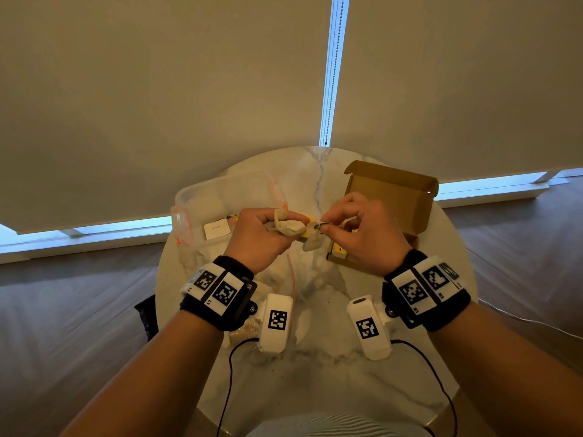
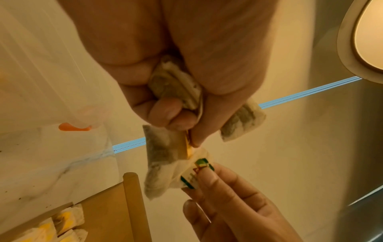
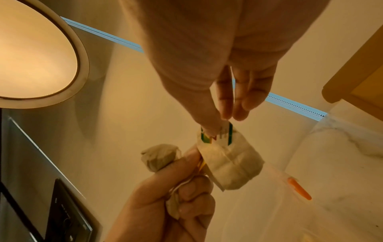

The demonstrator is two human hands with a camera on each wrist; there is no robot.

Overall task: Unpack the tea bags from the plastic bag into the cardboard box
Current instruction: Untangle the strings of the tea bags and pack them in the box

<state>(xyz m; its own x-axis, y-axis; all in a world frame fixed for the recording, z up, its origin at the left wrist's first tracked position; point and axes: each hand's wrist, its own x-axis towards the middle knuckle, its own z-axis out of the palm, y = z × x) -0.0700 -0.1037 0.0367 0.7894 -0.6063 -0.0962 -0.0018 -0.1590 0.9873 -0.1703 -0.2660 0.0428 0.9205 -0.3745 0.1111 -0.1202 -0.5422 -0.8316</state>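
Hands (image 1: 315, 230) pinching crumpled tea bags (image 1: 288, 227), green-striped tag (image 1: 318, 226)

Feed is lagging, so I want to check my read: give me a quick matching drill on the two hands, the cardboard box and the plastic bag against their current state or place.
Things:
1. left hand
2. right hand
3. cardboard box
4. plastic bag

States or places:
A. lies on the table's left part
B. pinches a green-printed tag
C. grips a bunch of tea bags
D. lid open, on the table's right part

Pairs: 1-C, 2-B, 3-D, 4-A
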